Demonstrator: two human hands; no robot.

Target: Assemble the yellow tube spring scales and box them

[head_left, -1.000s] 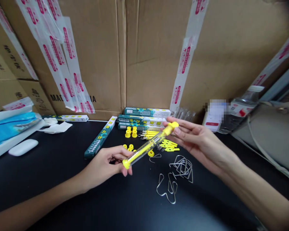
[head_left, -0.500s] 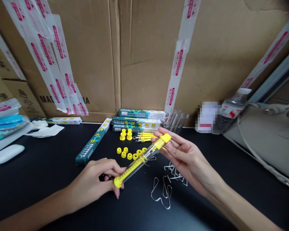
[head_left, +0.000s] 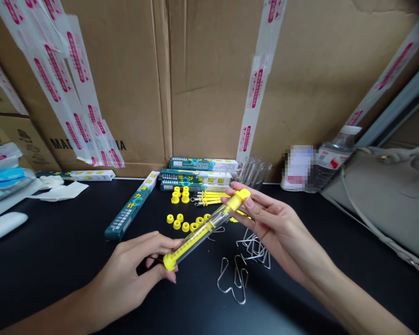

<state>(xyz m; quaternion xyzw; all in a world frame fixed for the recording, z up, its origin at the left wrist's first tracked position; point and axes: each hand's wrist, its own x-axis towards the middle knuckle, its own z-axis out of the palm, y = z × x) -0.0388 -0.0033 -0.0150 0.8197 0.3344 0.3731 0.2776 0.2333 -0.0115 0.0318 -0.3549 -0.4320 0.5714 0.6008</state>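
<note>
Clear spring-scale tube point(head_left: 204, 229) held slanted above black table point(head_left: 56, 251), left hand point(head_left: 132, 274) fingers pinching its lower yellow cap, right hand point(head_left: 268, 223) fingertips pinching the upper cap, wire hooks point(head_left: 244, 265) beneath

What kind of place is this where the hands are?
Probably a small workbench in a storeroom: big taped cardboard boxes stand behind the black table, loose yellow caps and wire hooks lie on it, and the left hand and right hand hold a clear tube.
</note>
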